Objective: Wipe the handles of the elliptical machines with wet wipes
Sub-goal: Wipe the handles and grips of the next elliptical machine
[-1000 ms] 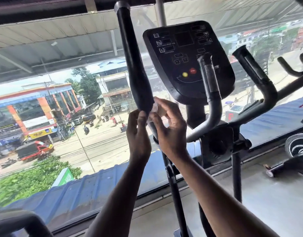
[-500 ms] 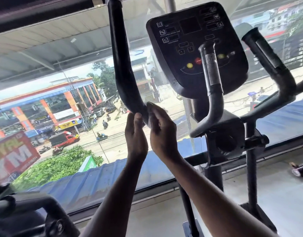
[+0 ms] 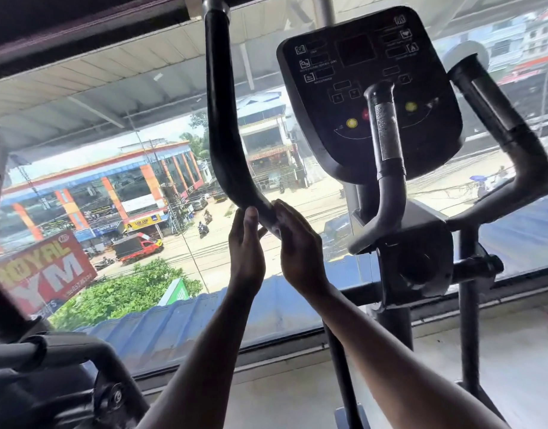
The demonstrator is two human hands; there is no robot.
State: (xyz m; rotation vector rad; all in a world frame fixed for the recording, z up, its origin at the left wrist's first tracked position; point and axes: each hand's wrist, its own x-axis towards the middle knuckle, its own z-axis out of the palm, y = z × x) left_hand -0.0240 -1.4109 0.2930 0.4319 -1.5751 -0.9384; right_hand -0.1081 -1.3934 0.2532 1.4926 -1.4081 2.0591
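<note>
**Wiping under way at the bend of the first long handle**

Head view: the left hand and the right hand are both reaching up to the lower bend of the tall, curved black foam-covered moving handle of the elliptical machine, one on each side of it. The left grip is lying with fingers mostly straight against the handle's left side; the right grip is curling its fingers round the handle's right side. A pale patch of what is probably the white wet wipe is showing between the two hands against the handle, though most of it is hidden, so I cannot tell which hand is really holding it.

Judging progress: the work is sitting at the bottom of this one handle. Its long upper stretch is showing no sign either way of being cleaned. The short grey-and-black fixed handle before the black control console, and the thick black right-side handle, are standing untouched by either hand, so most of the task seems left.
</note>
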